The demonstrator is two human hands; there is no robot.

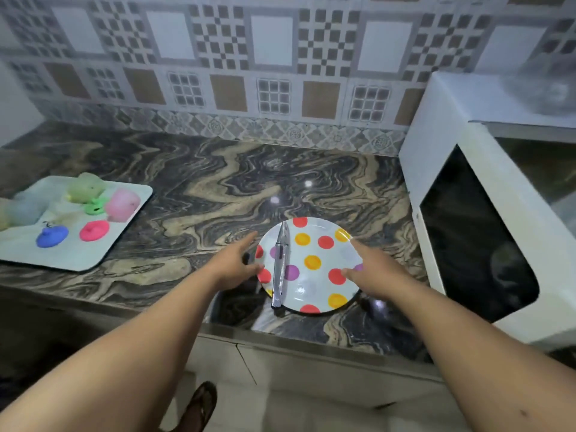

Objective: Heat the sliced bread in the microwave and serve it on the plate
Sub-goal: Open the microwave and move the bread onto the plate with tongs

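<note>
Marbled stone tabletop runs beneath everything noted. Far left, a pale tray carries coloured plastic cups and lids, blurred. My left hand lies at the left rim of the plate, fingers extended, thumb touching the edge; no firm grip is evident. The plate is white with red, orange and purple dots, resting near the front edge of the tabletop. A knife lies lengthwise on its left half, tip pointing away from me. My right hand rests on the right rim, fingers spread and relaxed. Far right stands a white microwave. Bread is not visible.
</note>
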